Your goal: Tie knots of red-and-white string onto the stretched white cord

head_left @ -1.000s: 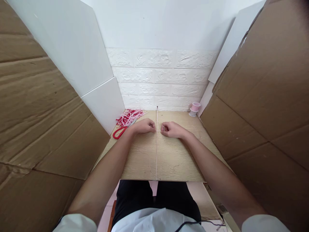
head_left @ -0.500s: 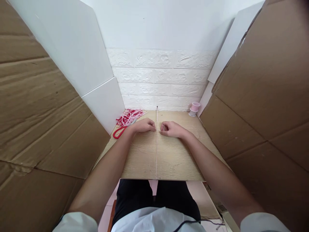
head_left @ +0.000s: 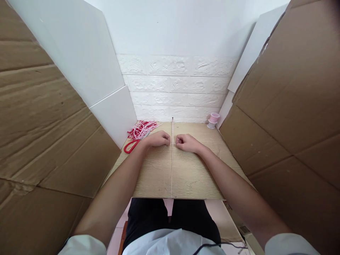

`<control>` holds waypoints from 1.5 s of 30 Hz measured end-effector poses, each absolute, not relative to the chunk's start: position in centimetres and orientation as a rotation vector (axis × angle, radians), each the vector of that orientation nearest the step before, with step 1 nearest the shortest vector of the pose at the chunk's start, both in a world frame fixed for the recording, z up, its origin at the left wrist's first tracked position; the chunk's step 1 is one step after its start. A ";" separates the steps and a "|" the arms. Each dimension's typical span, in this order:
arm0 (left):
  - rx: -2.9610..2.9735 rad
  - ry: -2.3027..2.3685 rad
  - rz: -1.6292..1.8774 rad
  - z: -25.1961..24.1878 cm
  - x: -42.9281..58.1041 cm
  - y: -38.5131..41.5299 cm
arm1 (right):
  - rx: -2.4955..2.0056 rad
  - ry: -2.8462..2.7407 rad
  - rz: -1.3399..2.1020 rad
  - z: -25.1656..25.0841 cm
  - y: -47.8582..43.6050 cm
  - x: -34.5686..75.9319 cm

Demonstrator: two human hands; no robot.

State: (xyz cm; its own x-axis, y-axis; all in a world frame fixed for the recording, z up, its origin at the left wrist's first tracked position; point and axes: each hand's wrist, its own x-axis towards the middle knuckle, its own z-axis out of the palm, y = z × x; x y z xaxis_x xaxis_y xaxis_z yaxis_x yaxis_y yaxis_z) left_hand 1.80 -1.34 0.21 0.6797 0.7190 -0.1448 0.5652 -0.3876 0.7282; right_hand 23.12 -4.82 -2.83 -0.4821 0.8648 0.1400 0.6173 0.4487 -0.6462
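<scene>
A pale cord point(head_left: 171, 170) runs straight down the middle of the wooden board, from a small dark nail point(head_left: 172, 118) at the back to the front edge. Its far part looks thicker, like knotted or braided cord. Just left of it, my left hand point(head_left: 160, 138) is closed in a pinch on a thin thread. On the other side my right hand point(head_left: 187, 142) pinches thread too, its fingers curled. A short length of thread crosses the cord between the two hands. The fingertips hide the thread's ends.
At the back left lies a pile of red and pale pink cords point(head_left: 143, 129), with red-handled scissors point(head_left: 131, 146) beside it. Pink and white spools point(head_left: 213, 119) are stacked at the back right. Cardboard panels point(head_left: 287, 106) flank the wooden board point(head_left: 196, 177).
The loose thread loop beside the cord has been drawn tight into a short line across it. My right fingers have closed more. Both hands stay in nearly the same place.
</scene>
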 end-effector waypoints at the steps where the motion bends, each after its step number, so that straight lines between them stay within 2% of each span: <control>1: 2.100 0.984 0.245 0.2 1.8 -1.4 | -1.249 -2.248 0.727 -2.8 -4.8 23.1; 45: 2.136 1.188 0.343 0.1 1.9 -1.5 | -1.395 -2.091 0.608 -3.1 -4.7 22.9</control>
State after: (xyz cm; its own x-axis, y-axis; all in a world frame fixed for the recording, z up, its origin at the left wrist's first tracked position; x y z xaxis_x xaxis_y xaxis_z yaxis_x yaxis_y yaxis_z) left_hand 1.93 -1.54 0.06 0.5528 0.8289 -0.0856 0.6556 -0.3692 0.6587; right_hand 22.86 -4.66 -3.13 -0.3110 0.9308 0.1921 0.6829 0.3594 -0.6360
